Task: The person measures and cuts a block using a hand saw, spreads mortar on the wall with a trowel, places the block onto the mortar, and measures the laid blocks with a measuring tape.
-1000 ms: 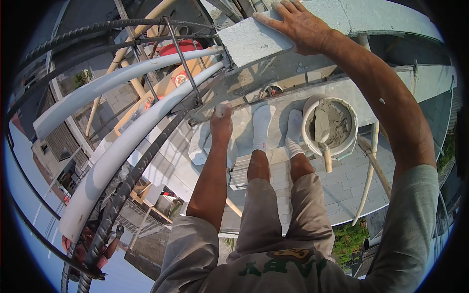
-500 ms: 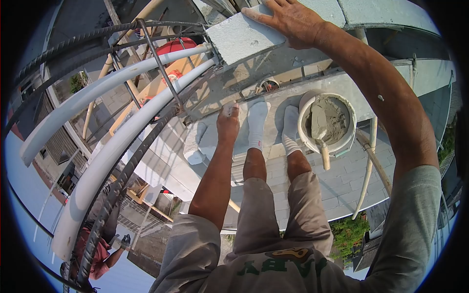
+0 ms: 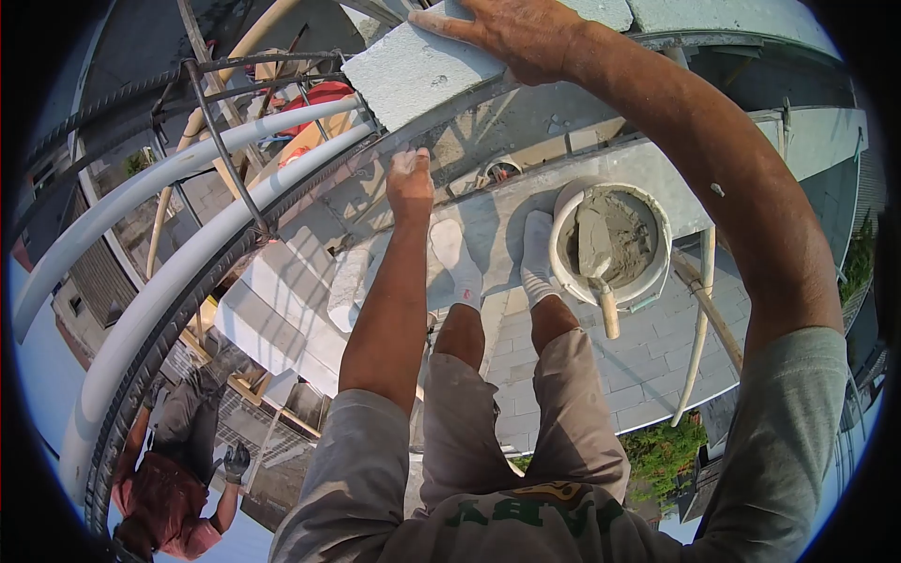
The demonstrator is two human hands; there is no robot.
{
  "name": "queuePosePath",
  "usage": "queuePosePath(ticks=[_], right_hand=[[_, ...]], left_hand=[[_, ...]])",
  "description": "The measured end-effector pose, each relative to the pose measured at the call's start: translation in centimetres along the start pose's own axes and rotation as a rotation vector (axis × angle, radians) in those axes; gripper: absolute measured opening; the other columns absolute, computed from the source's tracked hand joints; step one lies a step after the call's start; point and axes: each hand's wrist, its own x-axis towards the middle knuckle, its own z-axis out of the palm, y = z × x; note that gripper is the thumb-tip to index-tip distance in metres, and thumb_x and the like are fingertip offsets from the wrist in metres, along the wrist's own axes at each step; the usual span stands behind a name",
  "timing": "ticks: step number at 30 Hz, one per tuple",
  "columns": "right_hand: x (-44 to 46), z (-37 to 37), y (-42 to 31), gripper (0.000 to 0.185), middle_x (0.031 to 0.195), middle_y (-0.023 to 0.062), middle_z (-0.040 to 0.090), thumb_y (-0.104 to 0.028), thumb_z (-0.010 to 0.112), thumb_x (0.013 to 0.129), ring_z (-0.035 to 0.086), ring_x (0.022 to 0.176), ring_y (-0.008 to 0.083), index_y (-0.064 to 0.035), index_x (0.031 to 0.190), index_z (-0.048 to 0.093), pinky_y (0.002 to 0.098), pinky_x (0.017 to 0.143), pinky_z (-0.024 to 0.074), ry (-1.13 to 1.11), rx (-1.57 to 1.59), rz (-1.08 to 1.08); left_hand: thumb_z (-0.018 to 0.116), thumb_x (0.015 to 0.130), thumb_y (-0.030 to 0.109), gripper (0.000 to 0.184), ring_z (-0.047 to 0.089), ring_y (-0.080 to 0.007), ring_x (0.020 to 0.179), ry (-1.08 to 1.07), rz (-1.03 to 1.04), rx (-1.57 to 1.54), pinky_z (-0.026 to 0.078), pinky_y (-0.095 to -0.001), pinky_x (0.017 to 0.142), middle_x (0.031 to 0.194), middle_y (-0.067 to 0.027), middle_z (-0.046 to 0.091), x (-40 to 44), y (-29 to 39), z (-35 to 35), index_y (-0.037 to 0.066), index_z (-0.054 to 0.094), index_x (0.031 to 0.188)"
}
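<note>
My right hand (image 3: 521, 39) lies with fingers spread on a white aerated concrete block (image 3: 413, 80) at the top of the wall. Below the block's near side, my left hand (image 3: 410, 183) is closed, its fingers curled. What it holds, if anything, is hidden. To the right of my feet stands a white bucket (image 3: 662, 272) of grey mortar (image 3: 631, 235). A trowel (image 3: 595, 246) rests in the mortar, its wooden handle leaning over the bucket's rim.
Curved white pipes (image 3: 178, 258) and rebar (image 3: 122, 394) run along the left. I stand in socks on a narrow concrete ledge (image 3: 497, 225) high above the ground. A co-worker (image 3: 169, 479) in a red shirt and gloves is at lower left. Wooden poles (image 3: 696, 347) stand at right.
The view has shifted, so pipes, bucket and feet sit further left. My left hand has risen closer to the block. My right hand stays on the block. More of the co-worker shows.
</note>
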Motion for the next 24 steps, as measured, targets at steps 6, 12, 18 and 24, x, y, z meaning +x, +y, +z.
queuePosePath(ticks=[6,12,18,24], right_hand=[[-1.3,-0.3,3.8,0.07,0.137,0.014,0.049,-0.046,0.07,0.079,0.041,0.131,0.0297,-0.0238,0.14,0.044,0.0484,0.111,0.0294,0.017,0.018,0.136],[-6.5,3.3,11.0,0.065,0.137,0.0129,0.049,-0.051,0.063,0.081,0.041,0.132,0.0294,-0.0234,0.138,0.047,0.0483,0.112,0.0294,0.145,0.019,0.392],[-7.6,7.6,12.5,0.055,0.134,0.0127,0.053,-0.057,0.054,0.087,0.038,0.134,0.0316,-0.0279,0.133,0.053,0.058,0.111,0.0215,0.49,0.21,0.35],[-7.5,7.0,11.8,0.061,0.135,0.0104,0.053,-0.061,0.061,0.08,0.034,0.136,0.0297,-0.0227,0.128,0.059,0.0516,0.114,0.0208,0.49,0.262,0.425]], left_hand=[[0.059,0.088,0.021,0.022,0.062,-0.0377,0.076,-0.039,0.255,0.425,0.047,-0.0435,0.066,0.08,-0.0243,0.061,4.4,-0.3,3.1,0.008,0.065,0.105],[0.055,0.09,0.014,0.022,0.059,-0.0392,0.065,0.009,0.348,0.404,0.046,-0.0471,0.062,0.072,-0.0224,0.059,4.1,-1.6,3.9,0.015,0.063,0.11],[0.055,0.092,0.022,0.033,0.06,-0.0383,0.088,-0.013,0.3,-0.054,0.047,-0.0408,0.079,0.098,-0.025,0.062,4.0,0.0,3.4,0.0,0.059,0.117],[0.057,0.089,0.027,0.046,0.057,-0.0341,0.113,0.031,0.343,-0.001,0.042,-0.0372,0.095,0.121,-0.0246,0.06,3.7,0.5,3.2,-0.005,0.056,0.123]])
